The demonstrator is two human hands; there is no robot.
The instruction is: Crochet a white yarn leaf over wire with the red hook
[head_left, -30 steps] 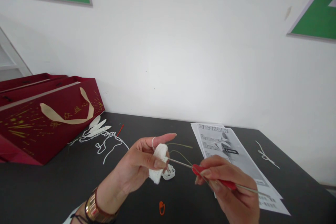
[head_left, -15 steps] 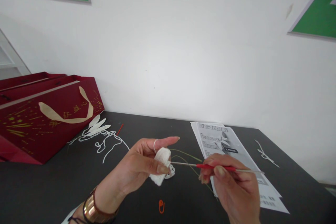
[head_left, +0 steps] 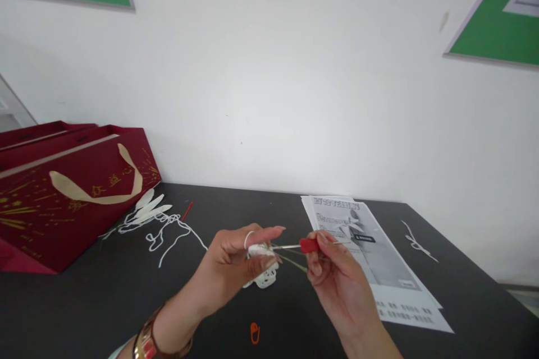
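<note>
My left hand (head_left: pixel 233 263) pinches a small white crocheted piece (head_left: pixel 261 269) between thumb and fingers, with white yarn looped over the outstretched index finger. My right hand (head_left: pixel 332 275) is closed on a crochet hook with a red grip (head_left: pixel 309 244). Its metal tip points left into the white piece. Both hands are held just above the black table (head_left: pixel 84 303). A thin green wire (head_left: pixel 290 261) runs under the hook between the hands.
A dark red gift bag (head_left: pixel 63 196) with a cream ribbon handle lies at the left. White petals and loose yarn (head_left: pixel 160 219) lie beside it. Printed instruction sheets (head_left: pixel 374 258) lie at the right, a yarn scrap (head_left: pixel 416 244) beyond them. An orange stitch marker (head_left: pixel 254 332) lies near me.
My right hand has moved left and closer to my left hand, and the hook has gone further into the white piece. The camera has shifted slightly to the right.
</note>
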